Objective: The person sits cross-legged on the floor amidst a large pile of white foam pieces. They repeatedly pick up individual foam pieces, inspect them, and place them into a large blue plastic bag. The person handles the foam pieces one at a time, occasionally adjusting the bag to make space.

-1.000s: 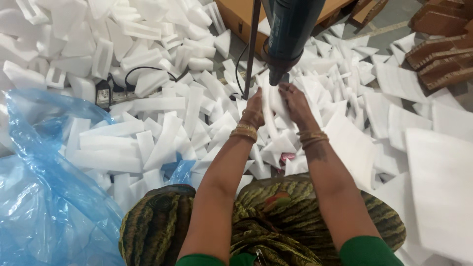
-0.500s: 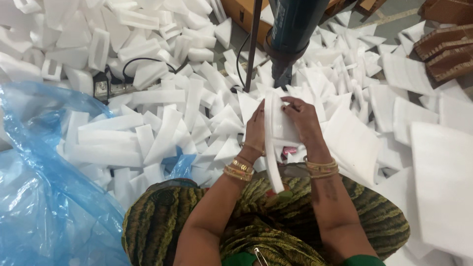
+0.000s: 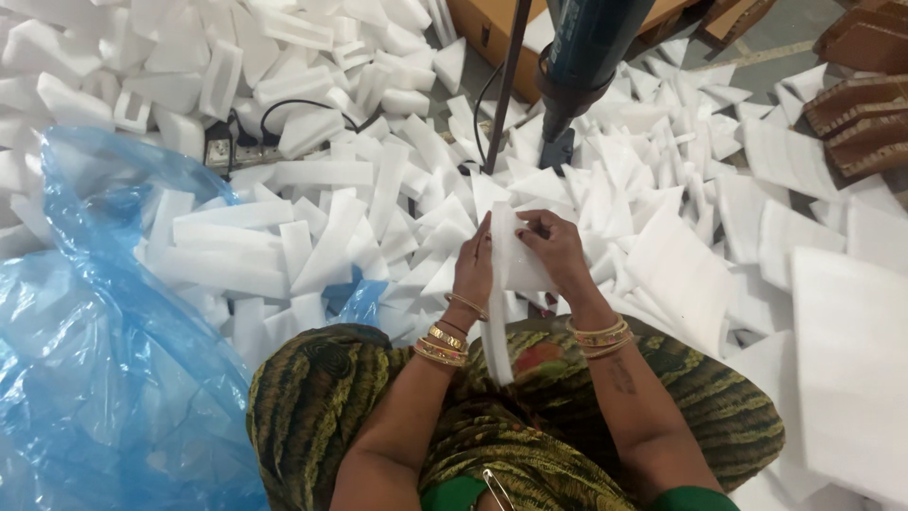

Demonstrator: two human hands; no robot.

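While gripped edge-on above the lap, white foam piece (image 3: 499, 284) partly hidden: left hand (image 3: 473, 270) clamped along one side, right hand (image 3: 558, 251) pinching its upper edge. Beyond, floor (image 3: 785, 47) buried under loose foam scraps (image 3: 322, 237). Dark tool (image 3: 582, 66) cut off at top. Crumpled blue plastic bag (image 3: 85, 360) at left.

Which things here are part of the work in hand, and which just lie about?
In hand:
left hand
right hand
white foam strip

Lying about:
blue plastic bag
foam pile
dark mounted tool
brown cardboard pieces
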